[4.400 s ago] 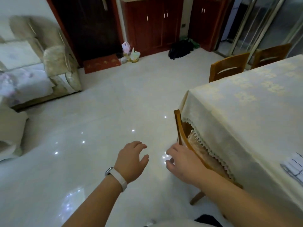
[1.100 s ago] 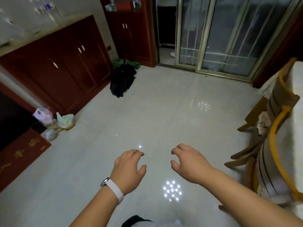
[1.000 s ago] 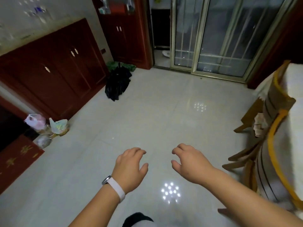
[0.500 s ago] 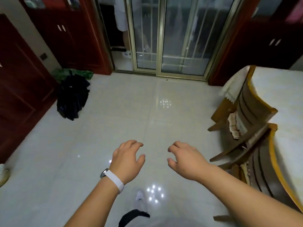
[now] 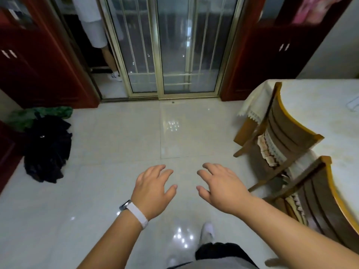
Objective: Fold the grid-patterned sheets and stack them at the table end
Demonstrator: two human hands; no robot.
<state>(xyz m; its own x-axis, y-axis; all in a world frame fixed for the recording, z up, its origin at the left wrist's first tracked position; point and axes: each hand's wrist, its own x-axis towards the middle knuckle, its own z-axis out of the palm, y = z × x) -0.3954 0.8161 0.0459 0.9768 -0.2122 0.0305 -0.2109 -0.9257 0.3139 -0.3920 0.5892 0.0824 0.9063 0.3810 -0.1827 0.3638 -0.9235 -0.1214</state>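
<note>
My left hand (image 5: pixel 153 191), with a white band at the wrist, and my right hand (image 5: pixel 221 189) hover side by side over the pale tiled floor, fingers relaxed and holding nothing. The table (image 5: pixel 318 105) under a cream cloth stands at the right. A small white item (image 5: pixel 354 103) lies on it at the frame's right edge, too cut off to identify. No grid-patterned sheet is plainly in view.
Two wooden chairs (image 5: pixel 279 136) (image 5: pixel 318 199) are tucked at the table's left side. A black bundle (image 5: pixel 46 150) and green cloth lie on the floor at left. Glass sliding doors (image 5: pixel 167 45) face me, dark red cabinets on both sides. A person's legs (image 5: pixel 110 61) show behind the doorway.
The view has swung right from the sofa side, past the red cabinets, to face the glass doors. The table has come further into view. Both hands stay empty in front of me.
</note>
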